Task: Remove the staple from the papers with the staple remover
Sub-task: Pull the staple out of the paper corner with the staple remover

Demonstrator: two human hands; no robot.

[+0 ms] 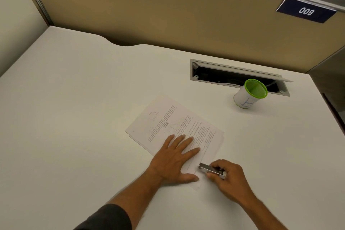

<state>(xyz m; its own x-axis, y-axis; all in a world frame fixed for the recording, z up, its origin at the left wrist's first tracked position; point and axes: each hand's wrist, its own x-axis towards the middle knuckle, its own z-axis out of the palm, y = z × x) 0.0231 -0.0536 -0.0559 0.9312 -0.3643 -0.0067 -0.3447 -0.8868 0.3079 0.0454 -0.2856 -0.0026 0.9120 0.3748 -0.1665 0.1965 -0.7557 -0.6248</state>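
A thin stack of printed white papers lies at an angle on the white desk. My left hand rests flat on the stack's near part, fingers spread, pressing it down. My right hand grips a flat metal staple remover, whose tip touches the near right corner of the papers. The staple itself is too small to make out.
A white cup with a green rim stands at the back right, in front of an open cable slot in the desk. A tan partition wall closes off the back.
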